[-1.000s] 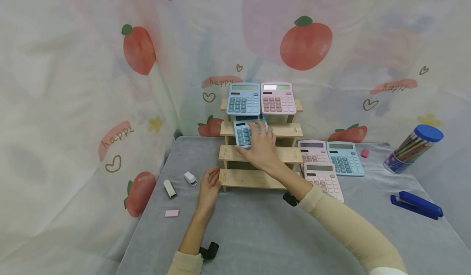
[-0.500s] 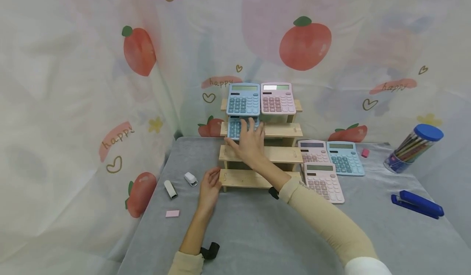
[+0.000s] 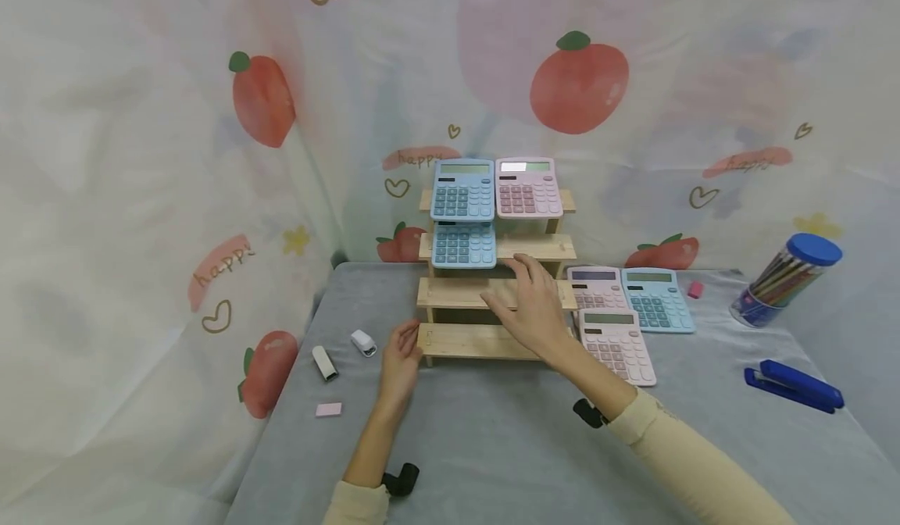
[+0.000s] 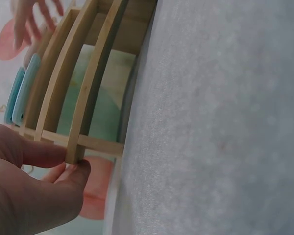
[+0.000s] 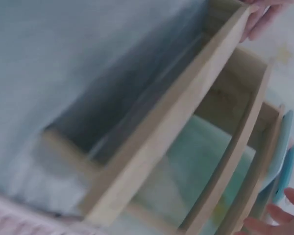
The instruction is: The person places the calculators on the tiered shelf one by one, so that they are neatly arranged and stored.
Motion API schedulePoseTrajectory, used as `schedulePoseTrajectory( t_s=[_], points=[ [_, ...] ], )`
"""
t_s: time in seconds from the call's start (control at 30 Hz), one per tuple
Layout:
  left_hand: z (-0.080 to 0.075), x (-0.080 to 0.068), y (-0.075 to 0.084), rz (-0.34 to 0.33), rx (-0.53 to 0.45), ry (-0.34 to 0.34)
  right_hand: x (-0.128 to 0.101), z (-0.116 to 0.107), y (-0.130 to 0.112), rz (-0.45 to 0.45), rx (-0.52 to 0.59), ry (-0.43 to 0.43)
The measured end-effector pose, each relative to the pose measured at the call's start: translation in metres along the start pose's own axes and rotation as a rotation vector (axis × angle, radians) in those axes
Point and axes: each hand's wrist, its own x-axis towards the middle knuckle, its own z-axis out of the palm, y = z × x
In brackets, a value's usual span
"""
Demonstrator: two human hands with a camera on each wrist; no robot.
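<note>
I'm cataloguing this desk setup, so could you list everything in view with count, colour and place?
Wooden stepped rack: one, light wood, middle of the grey table.
Blue calculators on the rack: two, top step and second step, left side.
Pink calculator on the rack: one, top step, right.
Calculators on the table: two pink, one blue, right of the rack.
Pencil tub: one, blue lid, far right.
Blue stapler: one, right edge.
Small staplers: two, white, left of the rack.
Pink erasers: two, front left and back right.
Left hand: touches the rack's bottom left corner.
Right hand: open, over the third step.

Cream long sleeves, bare hands, small black devices, perhaps cameras, strapped at both wrists
</note>
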Motion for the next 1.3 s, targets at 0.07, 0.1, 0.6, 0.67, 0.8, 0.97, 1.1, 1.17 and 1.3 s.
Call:
schedulePoseTrajectory(
  t_s=[0.07, 0.1, 0.6, 0.67, 0.8, 0.97, 1.1, 1.17, 1.3],
  points=[
    [-0.001, 0.0, 0.0, -0.002, 0.015, -0.001, -0.013, -0.011, 0.008, 0.004, 0.006, -0.001],
    [-0.001, 0.0, 0.0, -0.001, 0.018, -0.003, -0.02, -0.016, 0.013, 0.008, 0.005, 0.001],
    [-0.003, -0.001, 0.002, -0.001, 0.014, -0.003, -0.105, -0.057, 0.104, 0.247, -0.122, -0.109],
    [-0.002, -0.001, 0.002, -0.002, 0.012, -0.007, -0.113, -0.06, 0.114, 0.291, -0.128, -0.141],
    [-0.002, -0.001, 0.002, -0.011, 0.012, -0.011, -0.125, -0.066, 0.126, 0.37, -0.144, -0.204],
    [-0.001, -0.002, 0.005, -0.014, 0.003, -0.005, -0.129, -0.067, 0.133, 0.442, -0.151, -0.308],
    [-0.001, -0.003, 0.005, -0.015, -0.001, -0.005, -0.13, -0.064, 0.137, 0.447, -0.139, -0.348],
    [-0.001, -0.003, 0.005, -0.019, 0.001, -0.004, -0.13, -0.064, 0.137, 0.45, -0.137, -0.356],
    [0.0, -0.002, 0.005, -0.015, 0.004, -0.001, -0.131, -0.063, 0.136, 0.456, -0.13, -0.352]
  ],
)
